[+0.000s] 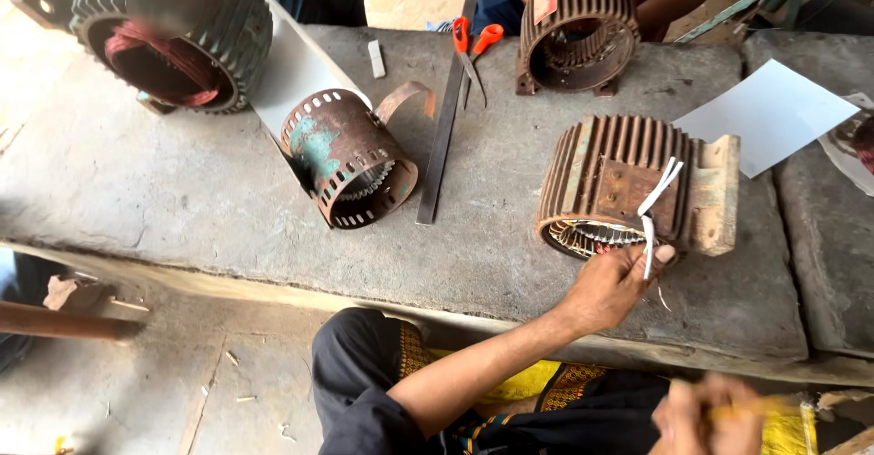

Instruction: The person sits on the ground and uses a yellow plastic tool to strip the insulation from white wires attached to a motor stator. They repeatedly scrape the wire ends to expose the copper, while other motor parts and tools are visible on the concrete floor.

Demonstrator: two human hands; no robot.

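Left hand (pixel 612 286) pinches thin white paper strips (pixel 654 202) between thumb and fingers, at the open end of the ribbed motor stator housing (pixel 619 182) on the stone bench (pixel 182 191). Right hand (pixel 715 414) blurred, closed round something yellow; can't tell what.

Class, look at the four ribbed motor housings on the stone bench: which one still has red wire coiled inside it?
The dark housing at the bench's far left corner: red wire loops fill its bore, unlike the other three.
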